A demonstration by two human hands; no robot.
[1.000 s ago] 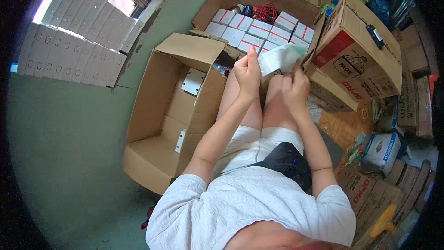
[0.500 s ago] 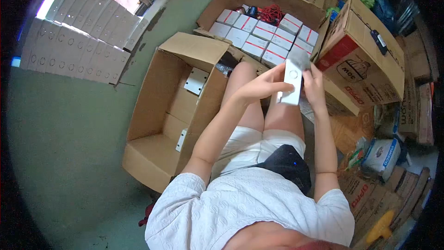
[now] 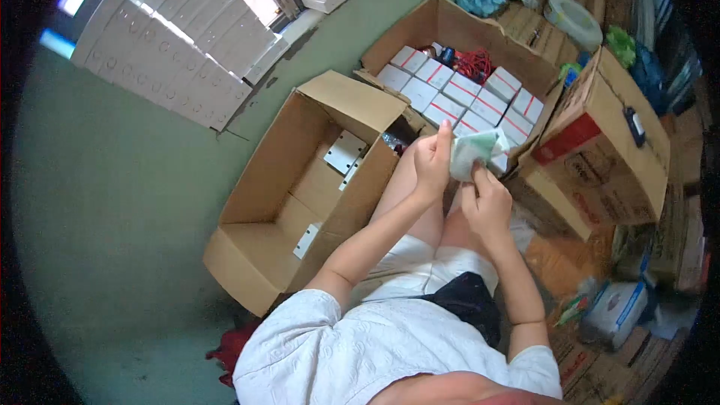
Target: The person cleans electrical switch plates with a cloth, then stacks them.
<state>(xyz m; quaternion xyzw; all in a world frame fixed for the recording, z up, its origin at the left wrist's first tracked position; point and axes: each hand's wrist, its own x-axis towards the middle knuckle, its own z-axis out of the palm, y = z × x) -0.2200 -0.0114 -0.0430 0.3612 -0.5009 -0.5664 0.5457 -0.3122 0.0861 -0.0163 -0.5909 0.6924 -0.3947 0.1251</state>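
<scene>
A small pale green and white packet (image 3: 474, 154), partly see-through like plastic, is held up between my two hands above my knees. My left hand (image 3: 431, 166) closes on its left edge, thumb pointing up. From below, my right hand (image 3: 489, 201) pinches its lower edge with bent fingers. What lies inside the packet I cannot tell. Just left of my legs an open cardboard box (image 3: 259, 244) contains a few flat white pieces with dark holes, one large piece (image 3: 345, 151) among them.
Beyond my knees, a carton (image 3: 409, 26) holds rows of white boxes with red stripes (image 3: 442, 109) and a bundle of red cord (image 3: 473, 65). A taller carton (image 3: 600, 150) stands at right. White boxes (image 3: 161, 67) are stacked by the window. A blue-and-white package (image 3: 616, 313) lies lower right.
The white rectangular piece with a ring mark is gone from my hands, which now hold the greenish packet. A third white piece shows in the left box. The view has shifted.
</scene>
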